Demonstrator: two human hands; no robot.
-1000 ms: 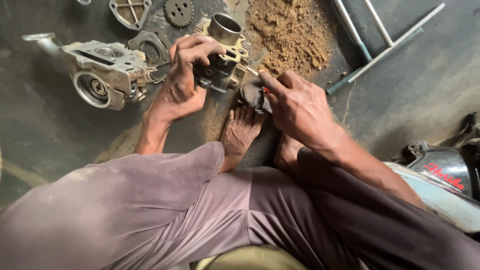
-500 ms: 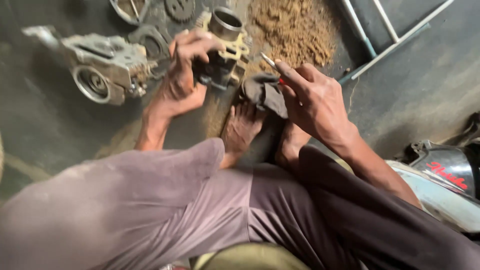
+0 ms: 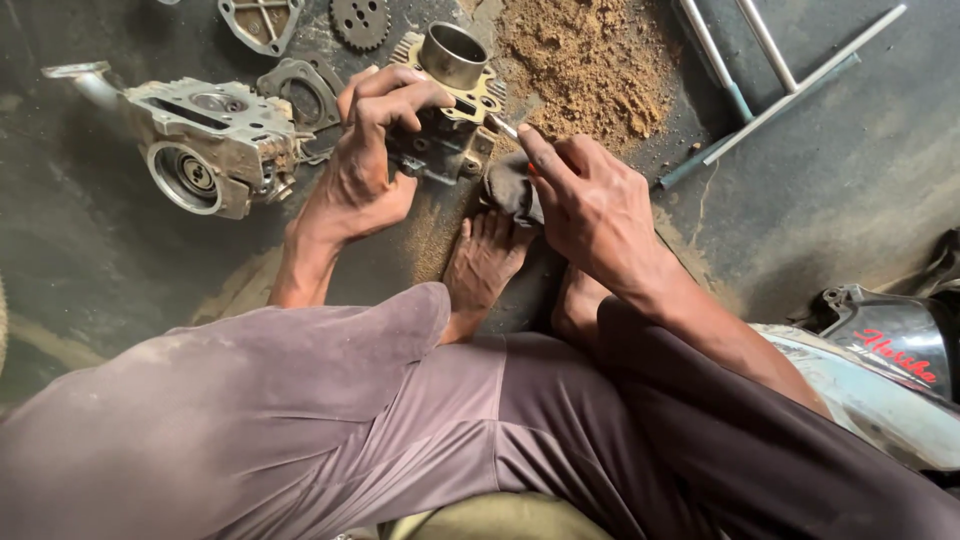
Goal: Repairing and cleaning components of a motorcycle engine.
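Observation:
My left hand (image 3: 365, 150) grips an engine cylinder block (image 3: 450, 95) with cooling fins and a round bore, holding it tilted on the oily floor. My right hand (image 3: 590, 205) holds a thin tool with a red handle (image 3: 505, 128), its metal tip touching the block's right side. A dark rag (image 3: 508, 185) lies under my right hand, just above my bare left foot (image 3: 485, 265). My knees in grey trousers fill the lower part of the view.
A grey cylinder head (image 3: 205, 145) lies to the left. A gasket (image 3: 298, 92), a cover plate (image 3: 262, 20) and a sprocket (image 3: 360, 20) lie at the top. Sawdust (image 3: 590, 65) is heaped on the right, beside metal rods (image 3: 780, 85). A motorcycle part (image 3: 890, 345) sits at right.
My right hand has moved left, bringing the tool's tip back against the block. My left hand has kept its grip on the block.

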